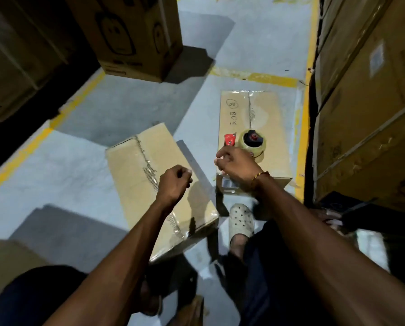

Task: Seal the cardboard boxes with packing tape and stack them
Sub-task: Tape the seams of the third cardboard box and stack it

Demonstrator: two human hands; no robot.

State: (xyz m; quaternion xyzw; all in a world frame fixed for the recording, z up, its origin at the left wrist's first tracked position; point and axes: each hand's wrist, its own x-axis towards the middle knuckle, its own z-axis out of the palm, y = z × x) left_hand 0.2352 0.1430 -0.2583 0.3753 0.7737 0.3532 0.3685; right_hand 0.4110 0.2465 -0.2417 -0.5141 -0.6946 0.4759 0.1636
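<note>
Boxes are sitting on a grey floor (131, 102) marked with yellow lines (253, 76). The near box (135, 175) is lying at a slant in the middle, its top seam running away from the camera under a strip of clear tape. The far box (267, 118) is sitting to its right, just beside it but apart, close to a tall stack of large cartons (366, 102) on the right edge. Handwriting reading "8 BOX" is showing on its top, and tape is covering its centre seam as well.

A tape dispenser (246, 142) with a red blade guard and a roll of clear tape is resting on the near end of the far box. The right hand (234, 168) is hovering right over that end, its fingers curled inward just in front of the dispenser; whether they are touching it or holding anything cannot be told. A thin gold band is showing on that wrist.

The left hand (173, 184) is hanging above the right edge of the near box, its fingers curled into a loose fist with nothing visible in it.

A pale perforated clog (241, 222) on one foot is standing on the floor between the two boxes, at their near ends. Another printed carton (131, 36) is standing farther back on the left, and dark stacked cartons (20, 62) are filling the far left side.
</note>
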